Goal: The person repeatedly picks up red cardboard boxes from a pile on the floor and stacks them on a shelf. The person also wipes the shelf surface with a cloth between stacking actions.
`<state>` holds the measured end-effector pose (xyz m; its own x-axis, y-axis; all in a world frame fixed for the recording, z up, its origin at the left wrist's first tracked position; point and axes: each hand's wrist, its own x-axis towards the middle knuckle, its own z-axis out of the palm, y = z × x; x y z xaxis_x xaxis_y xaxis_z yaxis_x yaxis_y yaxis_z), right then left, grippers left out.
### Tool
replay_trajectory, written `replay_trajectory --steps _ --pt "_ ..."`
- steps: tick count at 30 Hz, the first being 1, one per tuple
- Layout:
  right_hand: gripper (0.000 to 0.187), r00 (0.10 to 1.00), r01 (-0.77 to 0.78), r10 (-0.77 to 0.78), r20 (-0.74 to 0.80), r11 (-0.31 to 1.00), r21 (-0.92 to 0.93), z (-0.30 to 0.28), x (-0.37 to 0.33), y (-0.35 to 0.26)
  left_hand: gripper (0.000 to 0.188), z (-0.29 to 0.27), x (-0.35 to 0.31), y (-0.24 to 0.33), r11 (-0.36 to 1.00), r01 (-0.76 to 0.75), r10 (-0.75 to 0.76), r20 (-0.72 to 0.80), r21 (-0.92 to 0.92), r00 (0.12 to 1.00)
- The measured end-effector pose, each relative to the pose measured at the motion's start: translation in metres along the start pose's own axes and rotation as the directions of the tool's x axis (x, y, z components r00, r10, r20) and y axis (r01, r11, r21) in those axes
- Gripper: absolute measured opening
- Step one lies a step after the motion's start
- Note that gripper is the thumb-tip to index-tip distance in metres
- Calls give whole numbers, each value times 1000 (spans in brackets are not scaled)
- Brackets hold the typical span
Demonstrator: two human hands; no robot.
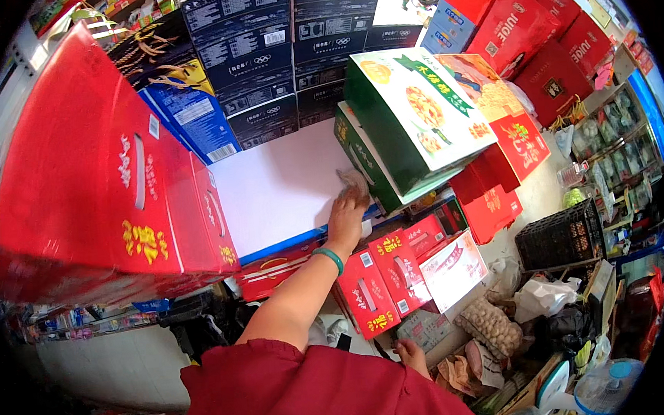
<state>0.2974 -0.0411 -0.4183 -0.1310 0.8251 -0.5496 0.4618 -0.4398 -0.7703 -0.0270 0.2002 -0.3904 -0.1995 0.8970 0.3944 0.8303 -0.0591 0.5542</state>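
Observation:
My left hand (348, 216), with a green bangle (331, 260) on its wrist, stretches over a white shelf top (274, 192) with a blue front edge. Its fingers are closed on a crumpled greyish cloth (353, 182), pressed to the surface. Just right of the cloth stand green-and-white gift cartons (410, 119), one stacked against another. Large red gift boxes (109, 175) stand on the left of the same surface. Low by my body hangs my right hand (412, 356), partly hidden by my red sleeve. Its fingers are loosely bent and apart, with nothing seen in them.
Dark blue cartons (251, 60) form a wall behind the shelf top. Below its edge sit smaller red gift boxes (382, 277). To the right are a black crate (560, 235), a bag of round brown goods (493, 327) and red packages (515, 29).

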Motion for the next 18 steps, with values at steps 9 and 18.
replay_trajectory --steps 9,18 --pt "23 992 120 -121 -27 992 -48 -25 -9 37 28 -66 -62 -8 929 256 -251 54 -267 966" --pt "22 970 235 -232 72 972 -32 -26 7 52 33 -194 -145 17 -274 248 -471 354 -929 808"
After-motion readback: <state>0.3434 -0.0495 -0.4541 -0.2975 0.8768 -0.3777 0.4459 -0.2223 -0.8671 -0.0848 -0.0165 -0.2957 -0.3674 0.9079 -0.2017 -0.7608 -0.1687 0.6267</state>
